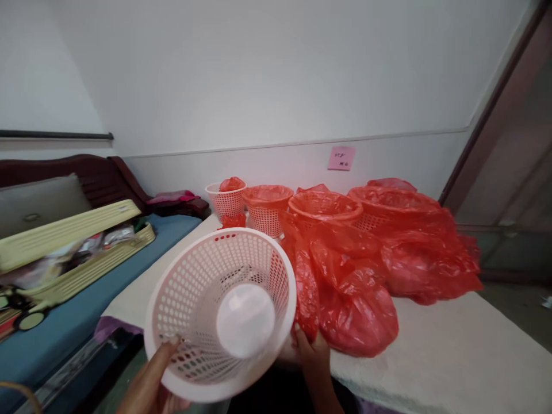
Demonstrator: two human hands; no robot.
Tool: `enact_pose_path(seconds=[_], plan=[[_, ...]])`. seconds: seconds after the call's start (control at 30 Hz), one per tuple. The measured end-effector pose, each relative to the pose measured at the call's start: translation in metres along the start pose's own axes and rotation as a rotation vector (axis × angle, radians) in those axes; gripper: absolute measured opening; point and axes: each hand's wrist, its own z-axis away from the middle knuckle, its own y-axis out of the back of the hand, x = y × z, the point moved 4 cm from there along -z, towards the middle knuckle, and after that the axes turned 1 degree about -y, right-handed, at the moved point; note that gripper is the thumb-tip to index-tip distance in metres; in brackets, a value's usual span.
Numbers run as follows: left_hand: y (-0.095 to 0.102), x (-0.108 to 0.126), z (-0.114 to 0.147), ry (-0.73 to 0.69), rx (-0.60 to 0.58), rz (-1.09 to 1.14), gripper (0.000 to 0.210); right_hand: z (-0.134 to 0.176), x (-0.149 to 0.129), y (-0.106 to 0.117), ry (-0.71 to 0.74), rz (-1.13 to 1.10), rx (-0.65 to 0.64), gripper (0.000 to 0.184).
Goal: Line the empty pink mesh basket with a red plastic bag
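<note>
A pale pink perforated plastic basket [202, 299] is tilted toward me, its open mouth and solid round bottom facing the camera. My left hand [150, 382] grips its lower left rim with the thumb inside. My right hand [313, 353] sits at the basket's right rim, fingers against it and touching a loose red plastic bag [357, 310] lying on the cream-covered table [452, 345]. Behind it stand several similar baskets [265, 210] lined with red bags along the wall.
More crumpled red bags [426, 259] pile up at the right of the table. A blue-covered bed [77, 310] at the left carries an open yellow case [73, 247] of items. A pink note [341, 158] sticks on the wall. A doorway frame stands at the right.
</note>
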Motion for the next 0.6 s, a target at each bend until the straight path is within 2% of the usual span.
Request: enact_pose_path(seconds=[0.13,0.23,0.3,0.43,0.6], plan=[[-0.015,0.014,-0.006,-0.066,-0.052,-0.014,0.045,0.017,-0.021,0.02,-0.081,-0.148,0.059,0.04],[-0.021,0.019,-0.014,-0.087,-0.134,0.002,0.043,0.02,-0.056,0.036,-0.026,-0.144,0.061,0.04],[-0.025,0.021,-0.018,-0.075,-0.2,0.013,0.046,0.019,-0.085,0.047,0.094,-0.113,0.089,0.037],[-0.029,0.022,-0.019,-0.044,-0.255,-0.013,0.053,0.016,-0.149,0.068,0.49,0.008,0.209,0.037],[-0.027,0.02,-0.017,-0.063,-0.278,0.003,0.058,0.022,-0.222,0.069,0.87,0.113,0.317,0.026]])
